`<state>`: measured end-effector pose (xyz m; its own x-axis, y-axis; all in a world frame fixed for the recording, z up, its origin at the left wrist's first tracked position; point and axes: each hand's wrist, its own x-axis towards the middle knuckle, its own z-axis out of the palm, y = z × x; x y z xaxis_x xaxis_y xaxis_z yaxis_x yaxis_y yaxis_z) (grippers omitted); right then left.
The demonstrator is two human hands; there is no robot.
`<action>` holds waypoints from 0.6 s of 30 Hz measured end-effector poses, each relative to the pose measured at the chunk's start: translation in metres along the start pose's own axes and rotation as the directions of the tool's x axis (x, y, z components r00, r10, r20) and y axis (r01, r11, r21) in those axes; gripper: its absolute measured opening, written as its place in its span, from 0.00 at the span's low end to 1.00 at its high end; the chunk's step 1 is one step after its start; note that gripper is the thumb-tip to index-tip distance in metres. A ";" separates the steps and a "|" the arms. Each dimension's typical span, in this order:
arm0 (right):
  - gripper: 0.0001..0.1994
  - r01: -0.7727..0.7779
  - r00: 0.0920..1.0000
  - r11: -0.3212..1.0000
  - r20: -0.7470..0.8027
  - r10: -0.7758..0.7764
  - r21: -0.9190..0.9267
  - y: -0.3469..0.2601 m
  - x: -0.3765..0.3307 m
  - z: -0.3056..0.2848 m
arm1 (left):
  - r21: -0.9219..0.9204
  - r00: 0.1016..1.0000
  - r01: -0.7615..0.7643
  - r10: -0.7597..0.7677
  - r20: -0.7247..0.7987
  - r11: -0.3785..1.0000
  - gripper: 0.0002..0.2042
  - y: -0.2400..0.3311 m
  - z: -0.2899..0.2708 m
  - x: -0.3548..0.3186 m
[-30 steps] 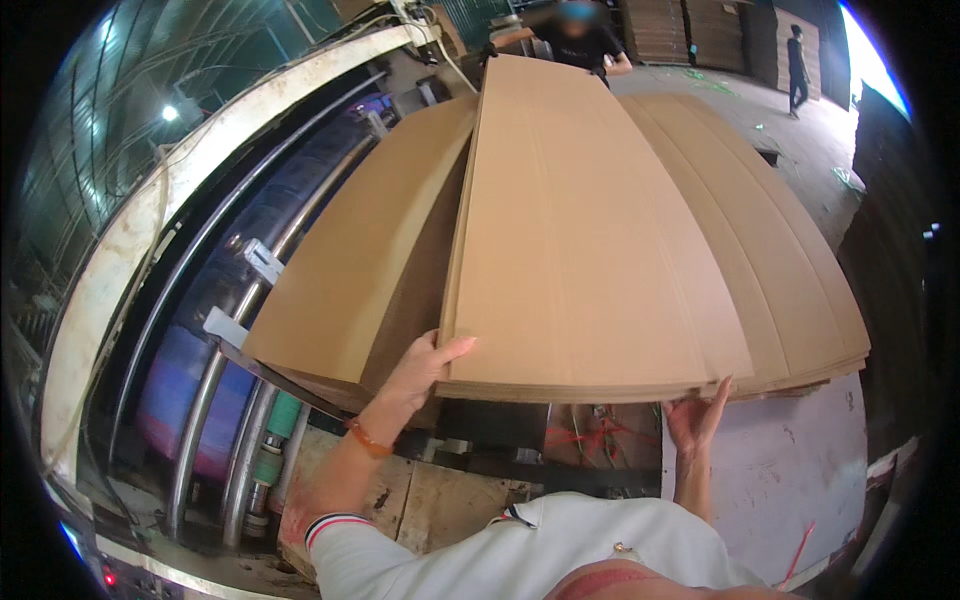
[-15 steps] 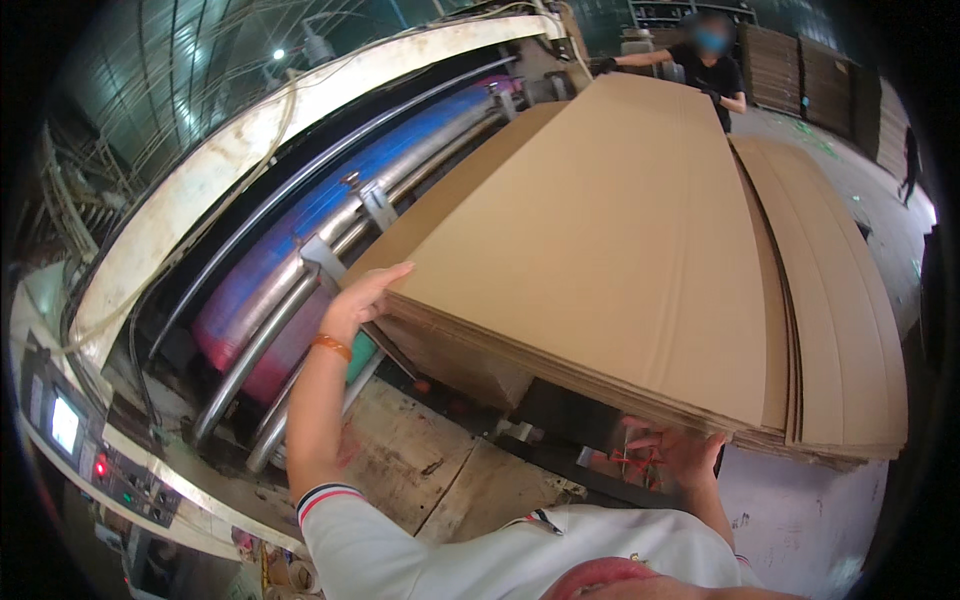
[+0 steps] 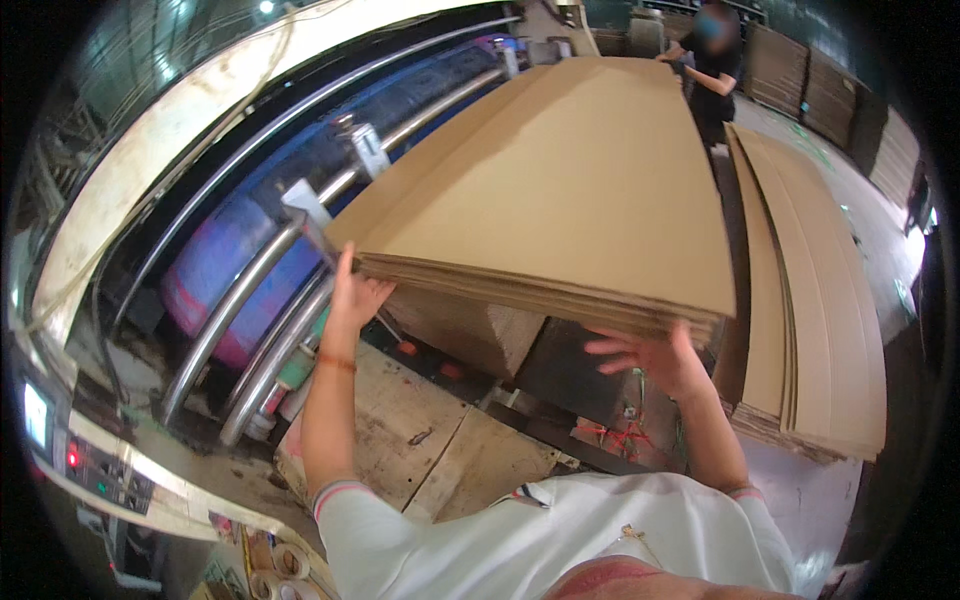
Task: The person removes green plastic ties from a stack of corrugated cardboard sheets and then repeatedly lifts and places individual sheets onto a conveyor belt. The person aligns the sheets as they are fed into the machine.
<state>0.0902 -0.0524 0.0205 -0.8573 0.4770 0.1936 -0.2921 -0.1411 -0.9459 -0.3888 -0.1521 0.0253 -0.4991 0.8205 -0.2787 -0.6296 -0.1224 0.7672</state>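
Note:
A pile of flat brown cardboard sheets (image 3: 560, 180) lies across the middle, its layered near edge facing me. My left hand (image 3: 357, 300) is at the near left corner, thumb up against the edge and fingers bent in at the underside. Against the near right corner is my right hand (image 3: 662, 362), its thumb on the edge and its fingers spread below the sheets. Under the pile shows a lower cardboard stack (image 3: 465, 325). Another stack of creased cardboard (image 3: 815, 290) stands to the right, separated from my pile by a dark gap.
Along the left runs a machine with a blue-and-pink roller (image 3: 225, 270), metal bars (image 3: 235, 320) and a white frame (image 3: 130, 165). A co-worker (image 3: 712, 75) stands at the pile's far end. A control panel (image 3: 95, 465) is lower left; red strands (image 3: 620, 437) lie below my right hand.
The pile has shifted left, away from the right-hand stack, opening a gap between them. Both my hands have moved with it. The co-worker's hands have come closer together at the far right corner.

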 end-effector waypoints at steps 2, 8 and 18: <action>0.44 0.002 0.996 1.000 0.086 -0.002 0.000 -0.008 0.031 0.005 | -0.240 1.000 0.025 -0.026 -0.002 0.970 0.41 -0.015 0.012 -0.023; 0.29 -0.113 0.993 0.978 0.059 0.104 0.176 -0.004 0.138 0.063 | -0.059 0.967 -0.006 0.021 0.253 0.998 0.28 -0.075 0.021 -0.100; 0.22 -0.488 0.872 0.780 0.251 0.420 0.391 0.049 0.184 0.169 | -0.172 0.992 -0.097 0.109 0.063 0.980 0.19 -0.158 -0.055 -0.133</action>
<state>-0.1535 -0.1180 0.0541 -0.9768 0.1390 -0.1631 0.0250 -0.6821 -0.7308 -0.2562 -0.2727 -0.0906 -0.5266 0.8356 -0.1564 -0.6713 -0.2958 0.6796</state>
